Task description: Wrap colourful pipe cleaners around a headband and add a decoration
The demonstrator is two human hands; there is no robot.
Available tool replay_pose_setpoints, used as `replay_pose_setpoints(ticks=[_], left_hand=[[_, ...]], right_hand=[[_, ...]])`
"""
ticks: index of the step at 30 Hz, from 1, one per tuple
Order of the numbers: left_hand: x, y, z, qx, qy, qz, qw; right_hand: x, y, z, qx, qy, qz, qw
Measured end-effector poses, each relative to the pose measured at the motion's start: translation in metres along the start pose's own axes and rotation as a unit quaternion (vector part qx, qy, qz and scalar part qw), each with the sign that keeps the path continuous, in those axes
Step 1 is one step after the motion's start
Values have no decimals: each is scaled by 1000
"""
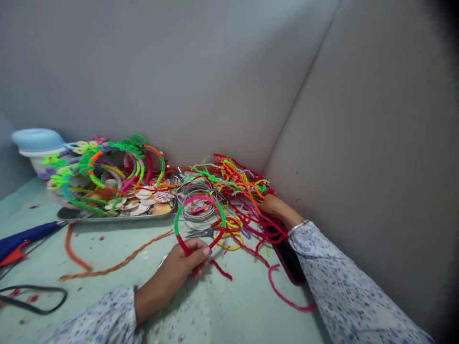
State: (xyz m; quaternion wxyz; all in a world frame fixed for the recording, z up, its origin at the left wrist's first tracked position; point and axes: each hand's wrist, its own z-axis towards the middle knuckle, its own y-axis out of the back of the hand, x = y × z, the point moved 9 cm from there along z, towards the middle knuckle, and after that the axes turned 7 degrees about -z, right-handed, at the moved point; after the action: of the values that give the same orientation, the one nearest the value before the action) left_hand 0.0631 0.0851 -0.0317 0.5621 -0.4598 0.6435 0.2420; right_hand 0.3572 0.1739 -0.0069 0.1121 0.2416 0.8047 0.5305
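My left hand is closed on a headband wrapped in red, green and pink pipe cleaner. It pinches the headband near one red end, with the loop standing up above the fingers. My right hand reaches into a tangled heap of colourful pipe cleaners by the wall; its fingertips are hidden among the strands. Yellow-handled scissors lie just behind the headband. A short red pipe cleaner piece rests right of my left hand.
A shallow tray holds round patterned pieces and several decorated headbands. Bare metal hoops are stacked beside it. A blue-lidded container, a folded blue umbrella and an orange pipe cleaner are on the left. A phone lies under my right forearm.
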Motion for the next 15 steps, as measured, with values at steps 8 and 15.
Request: replay_pose_setpoints(ticks=[8,15], left_hand=[[3,3,1,-8,-1,-13,1000],[3,4,0,-15,6,-20,1000]], right_hand=[[-12,7,-4,38,6,128,991],[-11,21,-4,-10,38,198,979]])
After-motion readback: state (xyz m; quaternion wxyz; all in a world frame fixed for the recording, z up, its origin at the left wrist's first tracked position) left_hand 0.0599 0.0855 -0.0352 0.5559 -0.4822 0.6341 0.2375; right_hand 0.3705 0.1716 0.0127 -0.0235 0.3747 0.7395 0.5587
